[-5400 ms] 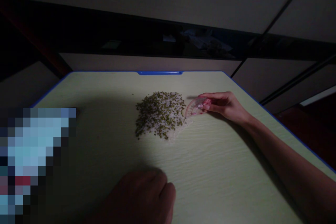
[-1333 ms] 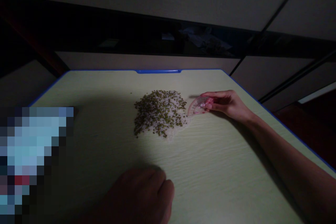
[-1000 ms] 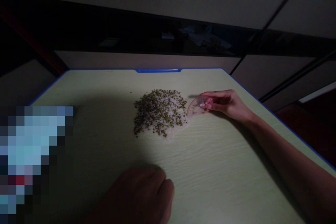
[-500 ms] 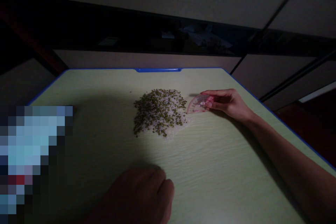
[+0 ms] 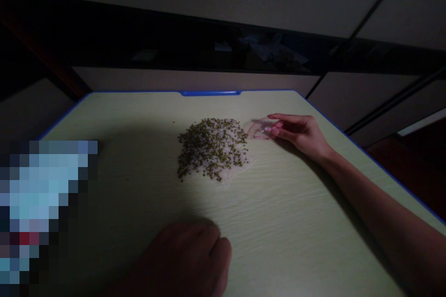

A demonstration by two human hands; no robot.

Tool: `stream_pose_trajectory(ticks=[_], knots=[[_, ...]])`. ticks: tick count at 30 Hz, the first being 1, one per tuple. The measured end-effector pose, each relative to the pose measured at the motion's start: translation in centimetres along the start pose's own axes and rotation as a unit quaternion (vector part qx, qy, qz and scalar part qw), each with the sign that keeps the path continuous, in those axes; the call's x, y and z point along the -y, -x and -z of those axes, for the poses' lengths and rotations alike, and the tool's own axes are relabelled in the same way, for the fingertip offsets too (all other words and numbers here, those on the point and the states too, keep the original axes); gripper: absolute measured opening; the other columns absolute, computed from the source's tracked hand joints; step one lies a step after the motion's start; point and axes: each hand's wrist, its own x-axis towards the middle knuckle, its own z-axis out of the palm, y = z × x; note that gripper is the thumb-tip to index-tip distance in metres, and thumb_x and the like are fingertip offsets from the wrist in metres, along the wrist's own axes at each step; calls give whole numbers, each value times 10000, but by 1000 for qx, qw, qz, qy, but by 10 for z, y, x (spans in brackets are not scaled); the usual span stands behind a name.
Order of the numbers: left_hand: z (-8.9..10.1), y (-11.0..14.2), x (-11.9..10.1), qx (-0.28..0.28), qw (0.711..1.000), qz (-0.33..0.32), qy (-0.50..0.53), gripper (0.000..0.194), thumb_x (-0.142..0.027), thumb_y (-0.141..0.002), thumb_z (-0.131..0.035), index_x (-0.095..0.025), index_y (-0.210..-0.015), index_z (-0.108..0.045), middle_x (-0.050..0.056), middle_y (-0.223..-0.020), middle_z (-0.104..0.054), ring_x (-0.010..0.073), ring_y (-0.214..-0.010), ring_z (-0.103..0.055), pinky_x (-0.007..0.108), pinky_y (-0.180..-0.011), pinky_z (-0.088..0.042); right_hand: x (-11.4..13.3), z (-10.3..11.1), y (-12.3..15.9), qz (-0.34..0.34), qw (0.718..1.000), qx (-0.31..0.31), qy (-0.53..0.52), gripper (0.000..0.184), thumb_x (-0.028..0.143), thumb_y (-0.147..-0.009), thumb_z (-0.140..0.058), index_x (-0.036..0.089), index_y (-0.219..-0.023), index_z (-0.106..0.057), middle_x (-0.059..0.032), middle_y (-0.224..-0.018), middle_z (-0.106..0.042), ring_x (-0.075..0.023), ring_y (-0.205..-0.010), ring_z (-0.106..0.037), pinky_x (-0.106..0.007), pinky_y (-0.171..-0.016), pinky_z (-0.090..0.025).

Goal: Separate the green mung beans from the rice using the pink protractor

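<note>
A heap of green mung beans mixed with white rice lies in the middle of the pale table. My right hand reaches in from the right and pinches a clear protractor with pink markings between thumb and fingers. The protractor's curved edge is at the right side of the heap; I cannot tell whether it touches the grains. In the shadow at the near edge, my left hand rests as a closed fist, apart from the heap. Its palm is hidden, and nothing sticks out of it.
A blue rim with a blue handle borders the table's far side. A single loose bean sits left of the heap. At left, a blurred-out bright patch covers part of the table. Dark cabinet panels stand behind.
My right hand has shifted the protractor slightly away from me, along the heap's right side. The left fist and the heap look the same.
</note>
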Motion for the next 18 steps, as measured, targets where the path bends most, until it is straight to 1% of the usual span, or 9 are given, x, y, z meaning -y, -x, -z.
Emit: stream_pose_trajectory(ticks=[7,14,18], knots=[[0,-2,2,24,1000,-6,14,171,-37,-729,-455,-204,-693,-439,-38,-619,-538,118,-537,-483,253,-526,-389,1,3,1,-25,998,37,-51,318,143,-577,-748,186,-891,-727,-25,-715,-698,-125,-614,-608,-305,-643,-518],[3,-4,2,25,1000,-4,16,161,-50,-712,-477,-207,-692,-451,-39,-624,-548,124,-536,-490,260,-509,-395,0,7,2,-25,997,70,-33,305,162,-618,-726,168,-922,-722,-31,-686,-687,-121,-577,-586,-290,-588,-492],[2,-3,2,24,1000,-5,9,163,-48,-711,-474,-207,-704,-443,-37,-637,-553,122,-556,-502,248,-521,-400,1,7,4,-32,995,81,-42,309,179,-605,-737,170,-913,-725,-15,-636,-670,-110,-545,-572,-268,-557,-481]])
